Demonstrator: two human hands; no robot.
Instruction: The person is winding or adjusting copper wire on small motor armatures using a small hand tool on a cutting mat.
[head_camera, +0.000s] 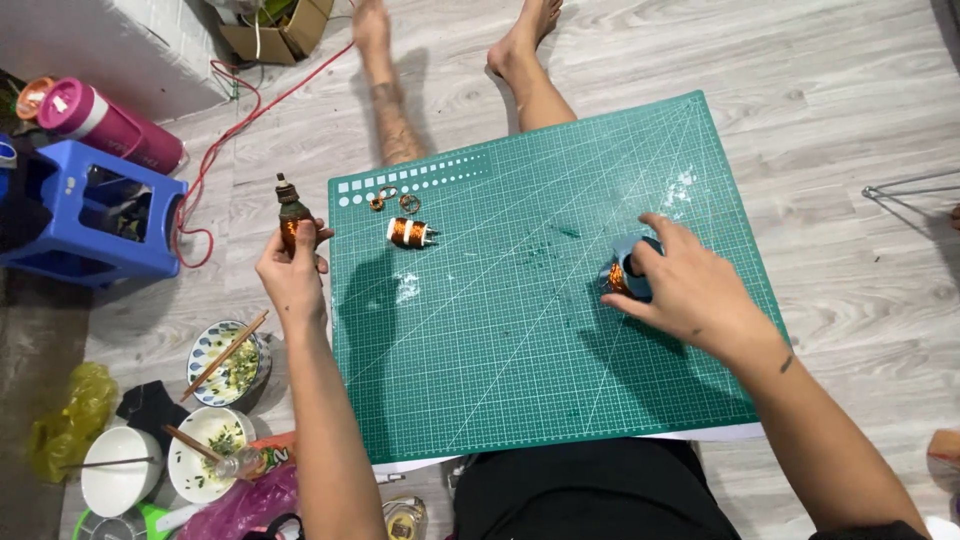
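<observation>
A pale wood floor carries a green cutting mat (520, 330) over the seated person's legs. The left hand (293, 275), off the mat's left edge, has its grip closed around a small copper-wound motor part (291, 215); the right hand (690, 285) presses a blue spool of copper wire (625, 278) near the right edge. Seemingly mid-winding. A finished coil (410, 233) lies near the mat's top left corner; the mat's middle lies open, bowls (215, 420) crowd the left.
</observation>
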